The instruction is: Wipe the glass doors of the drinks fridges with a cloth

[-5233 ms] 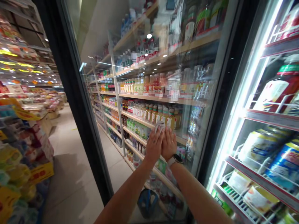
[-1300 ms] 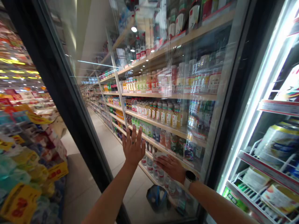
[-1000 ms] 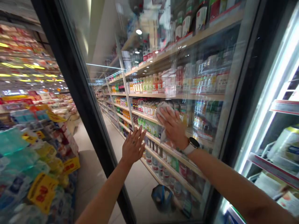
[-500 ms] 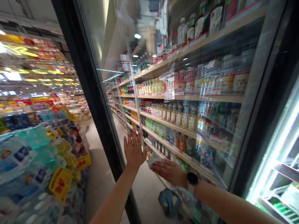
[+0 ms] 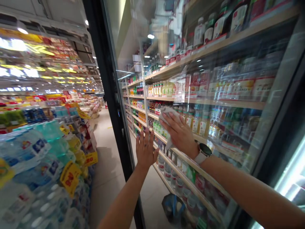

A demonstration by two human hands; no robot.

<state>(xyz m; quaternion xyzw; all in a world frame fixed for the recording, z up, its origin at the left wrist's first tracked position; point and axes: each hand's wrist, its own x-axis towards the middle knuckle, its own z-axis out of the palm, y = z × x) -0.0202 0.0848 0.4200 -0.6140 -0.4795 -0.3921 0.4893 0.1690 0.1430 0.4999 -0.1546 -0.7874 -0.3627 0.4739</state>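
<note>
A dark-framed glass door (image 5: 147, 60) stands before me, with shelves of bottles showing through it. Flat on its pane, near the left frame edge, my left hand (image 5: 145, 151) has its fingers spread and holds nothing. My right hand (image 5: 182, 136), with a watch (image 5: 205, 149) on the wrist, presses a pale cloth (image 5: 169, 113) against the glass, up and to the right of the left hand. Part of the cloth hangs out below the palm; the rest is hidden under the fingers.
Packs of bottled water (image 5: 33, 144) are stacked on the left, with yellow price signs (image 5: 71, 178) on them. A pale floor aisle (image 5: 105, 159) runs beside the door. A dark container with blue in it (image 5: 172, 206) appears low, beyond the glass. A bright light strip (image 5: 289, 178) glows at right.
My right hand has moved upward over the glass with the cloth. My left hand stays flat on the pane. The view has shifted, so the door frame sits farther right.
</note>
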